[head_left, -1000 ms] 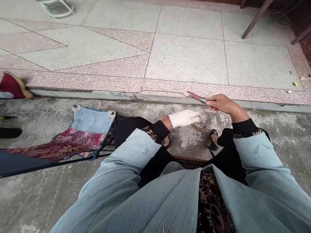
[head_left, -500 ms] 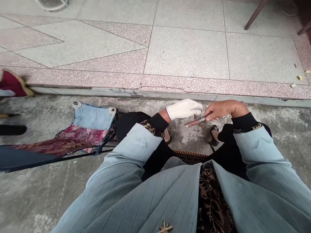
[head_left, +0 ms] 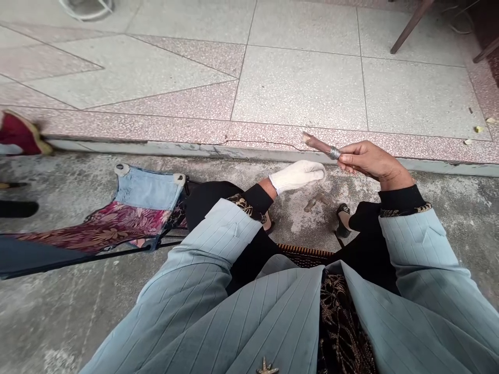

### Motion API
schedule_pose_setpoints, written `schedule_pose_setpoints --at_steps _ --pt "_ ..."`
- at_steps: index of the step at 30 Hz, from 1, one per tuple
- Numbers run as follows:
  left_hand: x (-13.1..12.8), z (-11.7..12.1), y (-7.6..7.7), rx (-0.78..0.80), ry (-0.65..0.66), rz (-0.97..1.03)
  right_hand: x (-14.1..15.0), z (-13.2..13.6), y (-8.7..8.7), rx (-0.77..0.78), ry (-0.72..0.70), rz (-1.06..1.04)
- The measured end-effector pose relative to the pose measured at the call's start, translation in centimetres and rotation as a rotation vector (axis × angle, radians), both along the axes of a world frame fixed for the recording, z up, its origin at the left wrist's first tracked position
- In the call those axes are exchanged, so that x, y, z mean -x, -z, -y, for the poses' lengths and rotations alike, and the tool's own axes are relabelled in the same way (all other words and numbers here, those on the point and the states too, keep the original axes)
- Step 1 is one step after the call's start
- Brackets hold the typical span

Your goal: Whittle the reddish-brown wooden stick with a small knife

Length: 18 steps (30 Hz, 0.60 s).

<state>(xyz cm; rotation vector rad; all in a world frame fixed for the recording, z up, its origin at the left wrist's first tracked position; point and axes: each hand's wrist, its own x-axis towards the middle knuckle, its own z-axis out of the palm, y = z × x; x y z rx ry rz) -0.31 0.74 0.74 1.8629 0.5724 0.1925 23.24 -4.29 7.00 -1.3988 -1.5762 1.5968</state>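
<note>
My right hand [head_left: 368, 160] is bare and grips a brown wooden stick [head_left: 319, 145] near one end, and a band of coiled silver wire [head_left: 334, 152] circles the stick just beyond my fingers. My left hand [head_left: 298, 175] wears a white knitted glove, its fingers closed together, and it holds nothing I can see. The glove sits a little left of the stick and below it, not touching. A small forked brown piece [head_left: 315, 201] lies on the concrete beneath my hands, between my black shoes [head_left: 343, 221].
A raised terrazzo step edge [head_left: 234, 148] with a thin crack runs across behind my hands. A folding seat with patchwork fabric [head_left: 144, 218] stands on the concrete to my left. A red shoe [head_left: 19, 135] lies at the far left. Dark wooden legs [head_left: 411, 23] stand top right.
My right hand has lifted and moved right, taking the stick away from the glove. The stick now tilts up to the left. The forked piece on the floor shows fully.
</note>
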Motion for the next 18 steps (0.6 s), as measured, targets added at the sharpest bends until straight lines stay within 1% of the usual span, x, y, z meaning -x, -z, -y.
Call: schedule_pose_setpoints --at_steps 3,5,7,9,11,13,15,16,18 --pt "-0.1 0.3 -0.3 -0.028 0.035 -0.048 0.3 -0.5 0.6 -0.018 0.063 0.091" --pt "-0.1 0.3 -0.2 -0.122 0.051 -0.107 0.4 -0.8 0.8 -0.038 0.082 0.221" --pt "0.0 0.1 0.0 -0.251 0.055 -0.165 0.4 -1.1 1.0 -0.073 0.102 0.410" --pt "0.1 -0.1 0.1 -0.360 0.073 -0.211 0.4 -1.3 1.3 -0.105 0.089 0.649" --pt "0.1 -0.3 0.0 -0.439 0.109 -0.252 0.4 -1.4 1.7 -0.099 -0.003 0.857" --pt "0.2 -0.4 -0.4 -0.511 0.137 -0.294 0.5 -1.4 2.1 -0.036 -0.164 0.946" --pt "0.2 -0.5 -0.9 -0.561 0.131 -0.309 0.5 -1.4 2.3 0.072 -0.347 0.901" --pt "0.2 -0.6 -1.2 -0.572 0.117 -0.301 0.5 -1.4 2.3 0.126 -0.430 0.831" --pt "0.2 -0.9 -1.6 -0.549 0.081 -0.249 0.2 -1.3 2.0 0.219 -0.566 0.622"
